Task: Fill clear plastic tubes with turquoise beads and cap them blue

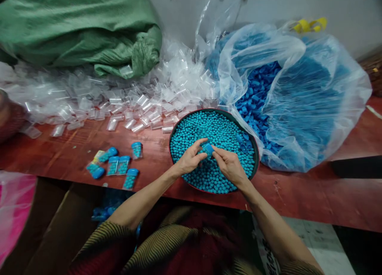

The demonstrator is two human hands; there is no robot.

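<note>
A round dark tray with a red rim (257,163) holds many small blue balls (193,127). Above its middle, my left hand (191,158) has thumb and fingers curved around a small clear container with a blue cap (208,149). My right hand (229,163) pinches the blue cap from the right side. Several loose blue caps (244,141) lie on the balls at the tray's right. Left of the tray, several filled containers with blue caps (123,165) are on the red table (161,167); one piece among them is yellowish (98,156).
Many empty clear containers (143,108) are heaped along the back. A green sack (89,28) rests behind them. At the right stands a large translucent bag (310,100) with blue caps inside. A dark bar (358,167) lies at the right edge; pink plastic (14,203) hangs lower left.
</note>
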